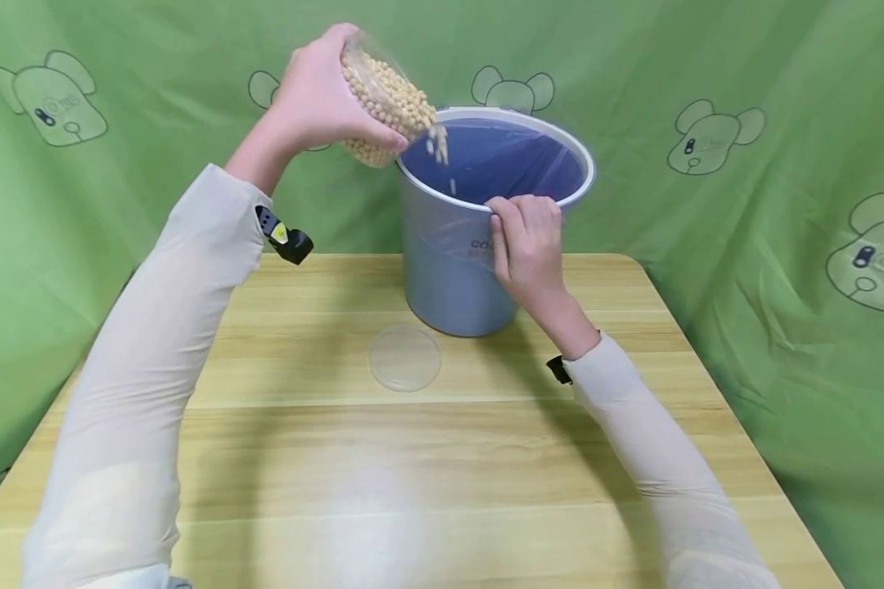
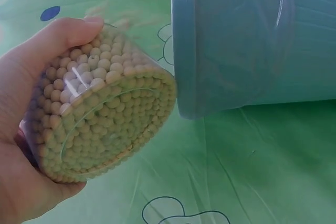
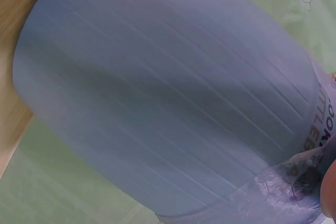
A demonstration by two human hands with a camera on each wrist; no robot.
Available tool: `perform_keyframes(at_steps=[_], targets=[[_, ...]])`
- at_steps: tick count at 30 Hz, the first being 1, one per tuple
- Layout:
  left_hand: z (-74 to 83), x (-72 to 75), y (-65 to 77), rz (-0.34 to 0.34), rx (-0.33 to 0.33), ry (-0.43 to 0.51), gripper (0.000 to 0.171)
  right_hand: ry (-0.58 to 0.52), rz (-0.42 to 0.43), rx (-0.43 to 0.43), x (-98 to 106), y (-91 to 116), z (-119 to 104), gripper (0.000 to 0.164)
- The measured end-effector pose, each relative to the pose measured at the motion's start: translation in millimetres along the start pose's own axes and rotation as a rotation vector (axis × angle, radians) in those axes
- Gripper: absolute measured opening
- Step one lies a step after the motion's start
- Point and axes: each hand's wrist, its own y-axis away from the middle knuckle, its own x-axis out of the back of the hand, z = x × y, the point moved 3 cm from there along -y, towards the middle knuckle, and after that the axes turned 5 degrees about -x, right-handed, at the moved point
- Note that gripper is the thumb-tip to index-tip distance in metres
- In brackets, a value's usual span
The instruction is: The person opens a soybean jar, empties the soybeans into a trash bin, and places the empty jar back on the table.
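Your left hand [image 1: 324, 90] is wrapped around a clear jar [image 1: 372, 90], with the fingers on one side and the thumb on the other, spread about as wide as the jar is thick. You hold the jar up off the table [image 1: 383, 483] and tilted, with its mouth pointing down toward the left part of the bin's rim. Pale round beans [image 1: 440, 146] spill from the mouth and drop into the bin [image 1: 457, 270], while many others fill the jar. In the left wrist view the jar's base faces the camera, and the falling beans are a blur past your thumb. Whether the jar touches the rim, you cannot tell from here.

Your right hand [image 1: 530, 249] grips the near side of the bin's rim, with the fingers close together and bent over the edge and the thumb against the outside wall. The right wrist view catches only a bit of that hand, at the edge.

The bin is blue-grey with a pale rim and stands on the table near its far edge. A clear plastic bag [image 3: 278, 195] lines it and folds over the outside, crinkled beside your right hand. Dark lettering on the bin is partly covered.

A clear round lid [image 1: 405, 358] lies flat on the wooden table, just in front of the bin and to its left. Green cloth [image 1: 626, 49] with mouse drawings hangs behind.
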Motion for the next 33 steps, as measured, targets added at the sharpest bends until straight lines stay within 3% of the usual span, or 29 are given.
perform_keyframes(at_steps=[8, 20, 33], targets=[[2.1, 1.1, -6.6, -0.054, 0.015, -0.041, 0.130, -0.001, -0.002, 0.001, -1.1, 0.6, -1.4, 0.019], [11.4, -1.5, -14.1, -0.095, -0.024, -0.152, 0.121, -0.003, 0.006, -0.009, -0.8, 1.6, -0.3, 0.018], [18.6, -8.8, -16.1, -0.088, -0.082, -0.304, 0.125, 0.007, 0.004, -0.008, 1.0, 0.9, -0.7, 0.018]])
